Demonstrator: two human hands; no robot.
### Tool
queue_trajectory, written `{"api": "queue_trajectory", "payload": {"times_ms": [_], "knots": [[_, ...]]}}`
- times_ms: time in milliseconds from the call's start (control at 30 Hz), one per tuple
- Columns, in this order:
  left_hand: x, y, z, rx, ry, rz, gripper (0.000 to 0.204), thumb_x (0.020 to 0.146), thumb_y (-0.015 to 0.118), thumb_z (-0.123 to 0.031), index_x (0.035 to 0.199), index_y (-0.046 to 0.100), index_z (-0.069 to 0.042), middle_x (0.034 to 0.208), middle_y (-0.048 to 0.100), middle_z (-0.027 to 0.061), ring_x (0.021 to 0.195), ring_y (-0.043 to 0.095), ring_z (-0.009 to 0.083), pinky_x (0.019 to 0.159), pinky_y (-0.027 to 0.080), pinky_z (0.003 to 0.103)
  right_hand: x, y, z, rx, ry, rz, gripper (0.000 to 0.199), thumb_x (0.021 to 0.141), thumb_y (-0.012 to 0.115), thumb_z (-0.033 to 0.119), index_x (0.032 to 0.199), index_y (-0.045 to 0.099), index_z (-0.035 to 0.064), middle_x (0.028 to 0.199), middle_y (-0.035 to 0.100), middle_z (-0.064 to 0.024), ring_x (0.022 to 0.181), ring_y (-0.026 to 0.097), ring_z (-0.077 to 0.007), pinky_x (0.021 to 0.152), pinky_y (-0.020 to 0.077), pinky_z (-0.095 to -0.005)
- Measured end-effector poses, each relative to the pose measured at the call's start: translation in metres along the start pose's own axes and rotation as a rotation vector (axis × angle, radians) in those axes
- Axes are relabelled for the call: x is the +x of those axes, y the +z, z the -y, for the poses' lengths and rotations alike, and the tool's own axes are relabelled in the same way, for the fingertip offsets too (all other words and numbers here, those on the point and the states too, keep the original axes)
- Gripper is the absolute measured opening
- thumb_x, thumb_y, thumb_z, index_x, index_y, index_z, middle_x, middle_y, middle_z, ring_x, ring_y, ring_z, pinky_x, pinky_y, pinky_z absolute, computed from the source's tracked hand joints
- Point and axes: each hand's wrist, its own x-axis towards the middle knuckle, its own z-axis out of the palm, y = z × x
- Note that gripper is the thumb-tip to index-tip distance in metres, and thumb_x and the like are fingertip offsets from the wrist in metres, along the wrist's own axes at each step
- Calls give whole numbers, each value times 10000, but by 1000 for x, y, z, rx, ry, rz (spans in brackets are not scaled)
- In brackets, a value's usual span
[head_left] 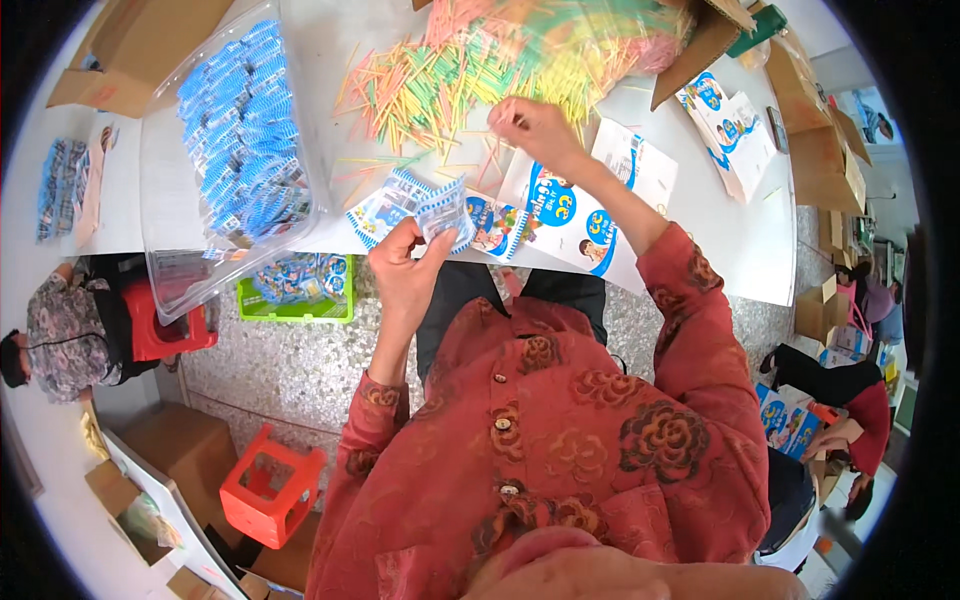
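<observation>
Your red floral jacket (560,440) fills the lower middle of the view, both sleeves running up toward the white table (700,230). Your left hand (405,270) is raised at the near edge of the table, fingers (428,243) closed around a small clear packet (446,212) with blue print, pinched from below and held just above the table edge. Your right hand (535,128) reaches further in, toward the middle of the table, fingertips pinched together on thin coloured sticks at the near fringe of the stick pile (470,70); how many sticks they hold cannot be told. That pile, pink, yellow, green and orange, spreads across the far middle of the table and spills from a clear bag at the far edge. Flat printed cards (570,215), white with blue and cartoon figures, lie under and beside your right forearm near the near edge. More small packets (385,205) lie on the table just left of the held one. Along the left edge a clear plastic tub (190,270) holds a dense stack of blue packets (240,130). Below it on the speckled floor, a green tray (300,295) holds more packets, next to a red stool (165,325). An orange stool (272,485) stands on the floor lower left. Another person (65,335) sits at the far left; another sits at the right rim.
</observation>
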Motion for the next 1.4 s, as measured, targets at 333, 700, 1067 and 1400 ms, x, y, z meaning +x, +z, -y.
{"api": "queue_trajectory", "payload": {"times_ms": [333,700,1067,1400], "knots": [[18,11,-16,219,188,64,111,720,710,-24,732,611,25,648,581,32,596,500,81,563,402,223,-14,-29,142,206,-40,97,124,852,585,15,974,573,6,912,592,-16,789,540,-60,693,453,-210],[17,31,-12,51,76,73,91,723,723,-31,744,638,-9,649,598,-3,580,494,40,541,395,204,-21,-20,145,-185,-612,21,107,776,621,-33,874,598,6,870,629,-84,791,597,-208,684,471,-289],[28,28,-15,80,122,114,82,730,718,-40,753,646,-8,648,614,2,587,524,37,535,399,196,-23,-23,144,-38,-231,195,66,803,630,16,860,600,7,855,632,-70,756,594,-130,673,471,-256],[40,23,-23,248,233,122,100,711,721,-45,745,644,9,652,612,48,579,543,83,542,419,228,-7,-15,146,7,37,220,90,811,610,70,881,596,14,767,613,-27,692,554,-70,628,460,-232]]}}
